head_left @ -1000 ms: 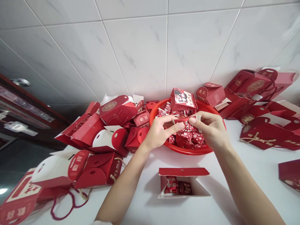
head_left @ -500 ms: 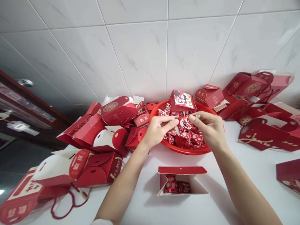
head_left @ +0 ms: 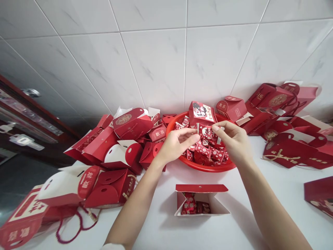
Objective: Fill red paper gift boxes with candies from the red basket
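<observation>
Over the red plastic basket, my right hand pinches a red wrapped candy with a white printed character by its right end. My left hand is beside the candy's left end, thumb and fingers apart, with nothing visible between them. Below it the basket holds many red-and-white wrapped candies. Nearer to me stands an open red paper box, its flap up at the back. Inside are a red packet and a smaller dark red one.
A decorated red box rests on the basket's back edge. Several red gift boxes crowd the left side. More boxes stand on the right, one near the right edge. A tiled wall rises behind.
The left thumb and fingers have spread and come off the candy's left end. The candy has turned to show another printed character, still in my right hand.
</observation>
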The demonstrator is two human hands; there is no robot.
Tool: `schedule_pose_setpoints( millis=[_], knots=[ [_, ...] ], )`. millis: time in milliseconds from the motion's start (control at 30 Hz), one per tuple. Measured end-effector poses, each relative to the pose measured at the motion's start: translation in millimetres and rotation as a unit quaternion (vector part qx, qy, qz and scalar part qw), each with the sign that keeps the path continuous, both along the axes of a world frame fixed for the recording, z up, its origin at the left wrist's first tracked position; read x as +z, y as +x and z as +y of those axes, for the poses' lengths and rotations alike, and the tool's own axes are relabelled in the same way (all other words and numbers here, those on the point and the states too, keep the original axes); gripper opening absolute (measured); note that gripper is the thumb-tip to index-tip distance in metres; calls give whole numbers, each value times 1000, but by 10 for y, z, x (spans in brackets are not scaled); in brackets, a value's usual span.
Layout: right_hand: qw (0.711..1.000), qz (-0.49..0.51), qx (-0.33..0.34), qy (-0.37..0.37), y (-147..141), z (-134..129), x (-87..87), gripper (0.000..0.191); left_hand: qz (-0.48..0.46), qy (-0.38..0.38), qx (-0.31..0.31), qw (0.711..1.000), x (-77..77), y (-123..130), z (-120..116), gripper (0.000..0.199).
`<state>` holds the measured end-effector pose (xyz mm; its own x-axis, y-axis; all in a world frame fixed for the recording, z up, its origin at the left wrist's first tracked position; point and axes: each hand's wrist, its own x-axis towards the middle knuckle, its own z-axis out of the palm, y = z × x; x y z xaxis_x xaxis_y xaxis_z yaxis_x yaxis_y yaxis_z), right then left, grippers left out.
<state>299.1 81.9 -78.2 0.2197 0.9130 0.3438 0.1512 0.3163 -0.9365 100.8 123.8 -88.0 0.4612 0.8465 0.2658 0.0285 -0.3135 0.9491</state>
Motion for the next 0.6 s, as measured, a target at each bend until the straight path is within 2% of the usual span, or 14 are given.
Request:
schedule_pose_setpoints(
  millis=[100,233,367,467,533,600],
  knots=[
    [1000,-12,28,5,-34,-40,27,32,-37,-28,-20,999,28,77,-82,45],
    [995,-35,98,-2,-37,-101,99,35,-40,5,-27,999,100,45,-131,38],
    [989,-54,140,-18,21,-191,192,32,47,61,-47,996,246,-117,-212,30],
    [988,-65,140,-17,115,-273,270,29,136,56,-81,986,436,-309,-342,40],
    [988,-63,138,-7,187,-332,325,26,147,117,-110,976,591,-445,-473,24],
    [986,-62,155,0,251,-399,379,25,215,159,-179,947,728,-547,-637,5]
  ],
)
